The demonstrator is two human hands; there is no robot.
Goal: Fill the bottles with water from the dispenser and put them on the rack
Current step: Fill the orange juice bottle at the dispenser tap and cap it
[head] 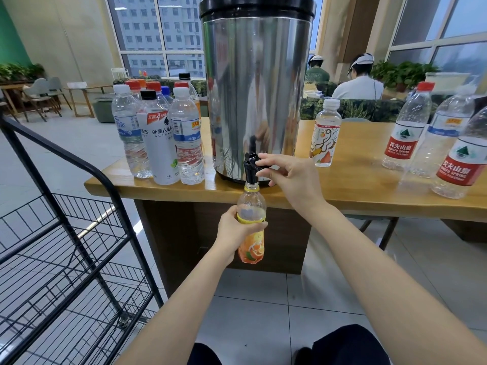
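Below the dispenser [255,88], my left hand [232,230] grips the orange bottle [251,233], its mouth at the tap [249,164]; my right hand [290,177] pinches the tap with its fingers [263,156]. Filling looks underway. Several empty-looking bottles [407,127] wait on the worktop [355,188], and I see none on the rack [66,246].

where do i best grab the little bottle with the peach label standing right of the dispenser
Wrap the labelled middle of the little bottle, coming from the near side. It stands upright and alone, its middle straight and round; the neck under the white cap is narrower, and the dispenser stands close on its left.
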